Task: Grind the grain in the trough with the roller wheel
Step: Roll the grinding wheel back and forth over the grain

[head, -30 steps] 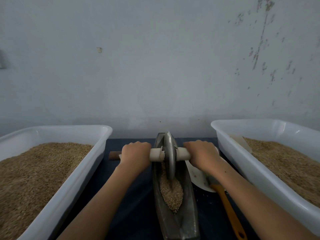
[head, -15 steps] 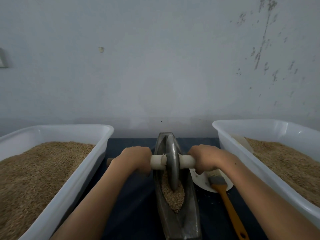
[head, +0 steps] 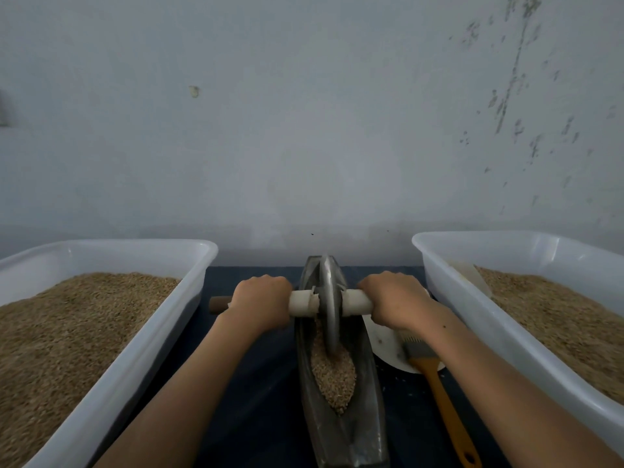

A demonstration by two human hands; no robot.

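A dark boat-shaped metal trough [head: 368,423] lies lengthwise in front of me on the dark table. Brown grain [head: 334,376] fills its middle. A grey metal roller wheel [head: 329,305] stands upright in the trough's far half, its lower edge in the grain. A pale-wrapped axle handle [head: 304,303] runs through the wheel. My left hand [head: 260,304] grips the handle left of the wheel, and my right hand [head: 395,298] grips it on the right. The handle's brown wooden end [head: 217,304] sticks out past my left hand.
Two large white plastic tubs of brown grain flank the trough: the left tub [head: 148,336] and the right tub [head: 472,319]. A white plate [head: 388,346] and a brush with an orange handle [head: 445,410] lie right of the trough. A grey wall [head: 304,130] stands close behind.
Over the last second both hands pulled the wheel a little toward me along the trough, then pushed it back toward the far end.
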